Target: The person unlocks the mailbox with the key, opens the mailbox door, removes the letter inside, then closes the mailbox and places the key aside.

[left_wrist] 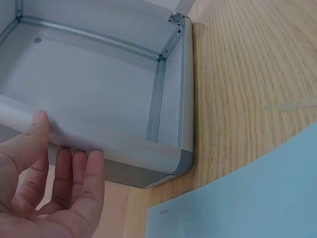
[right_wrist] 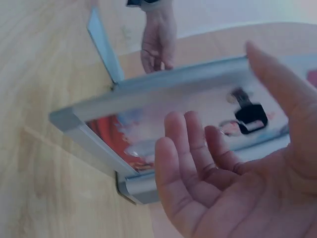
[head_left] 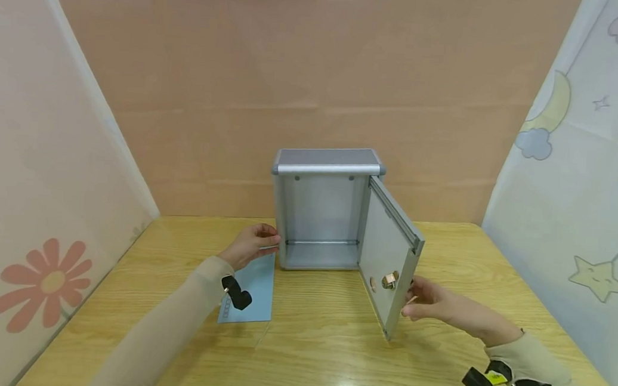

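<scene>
A silver metal box stands upright at the middle of the wooden table, its hinged door swung open to the right. My left hand grips the box's left wall, thumb on the front rim and fingers on the outside. The left wrist view shows this hand on the rim of the box. My right hand is at the door's free edge, on its outer side. In the right wrist view this hand has relaxed fingers just off the door, near a black key in the lock.
A light blue sheet lies flat on the table left of the box, under my left forearm. A brass lock latch sits on the door's inner face. Fabric panels close off the left, back and right sides of the table.
</scene>
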Demonstrator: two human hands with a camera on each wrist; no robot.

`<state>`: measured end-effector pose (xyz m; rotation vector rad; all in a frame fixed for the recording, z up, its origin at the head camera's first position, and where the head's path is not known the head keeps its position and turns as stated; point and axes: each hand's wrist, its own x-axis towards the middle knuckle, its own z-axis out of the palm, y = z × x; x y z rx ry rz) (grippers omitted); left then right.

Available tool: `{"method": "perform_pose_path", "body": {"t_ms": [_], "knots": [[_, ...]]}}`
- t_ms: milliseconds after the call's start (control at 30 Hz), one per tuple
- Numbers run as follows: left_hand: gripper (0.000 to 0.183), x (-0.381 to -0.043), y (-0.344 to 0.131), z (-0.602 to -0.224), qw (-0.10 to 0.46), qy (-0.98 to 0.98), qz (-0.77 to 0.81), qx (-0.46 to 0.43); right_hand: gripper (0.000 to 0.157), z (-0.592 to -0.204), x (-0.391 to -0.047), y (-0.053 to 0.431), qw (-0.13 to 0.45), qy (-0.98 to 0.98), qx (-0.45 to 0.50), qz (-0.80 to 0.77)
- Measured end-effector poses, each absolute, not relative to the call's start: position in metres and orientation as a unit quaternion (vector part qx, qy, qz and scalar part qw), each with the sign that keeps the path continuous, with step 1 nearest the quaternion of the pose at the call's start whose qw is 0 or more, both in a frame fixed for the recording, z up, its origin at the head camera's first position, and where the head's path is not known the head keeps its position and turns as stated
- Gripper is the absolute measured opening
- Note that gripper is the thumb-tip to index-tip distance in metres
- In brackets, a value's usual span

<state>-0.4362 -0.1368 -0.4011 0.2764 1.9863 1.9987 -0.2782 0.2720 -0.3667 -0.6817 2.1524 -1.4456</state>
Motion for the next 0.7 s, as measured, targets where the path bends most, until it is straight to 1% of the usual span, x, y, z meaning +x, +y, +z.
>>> {"method": "perform_pose_path", "body": {"t_ms": [133, 167, 267, 400, 567, 700], "knots": [[0.011, -0.436, -0.138, -0.400, 0.156, 0.695, 0.695, 0.097, 0.032, -0.363, -0.289, 0.281, 0.248, 0.734, -0.274, -0.570], [0.012, -0.436, -0.138, -0.400, 0.157, 0.695, 0.695, 0.098, 0.032, -0.362, -0.291, 0.283, 0.253, 0.721, -0.283, -0.580], [0.012, -0.435, -0.138, -0.399, 0.158, 0.695, 0.695, 0.099, 0.037, -0.360, -0.298, 0.286, 0.271, 0.697, -0.291, -0.597], [0.011, -0.435, -0.137, -0.397, 0.159, 0.698, 0.691, 0.103, 0.036, -0.359, -0.300, 0.283, 0.276, 0.705, -0.276, -0.592], [0.009, -0.435, -0.136, -0.397, 0.161, 0.702, 0.686, 0.105, 0.049, -0.358, -0.302, 0.272, 0.283, 0.729, -0.254, -0.570], [0.009, -0.435, -0.139, -0.397, 0.161, 0.700, 0.688, 0.106, 0.044, -0.358, -0.306, 0.254, 0.297, 0.742, -0.247, -0.548]]}}
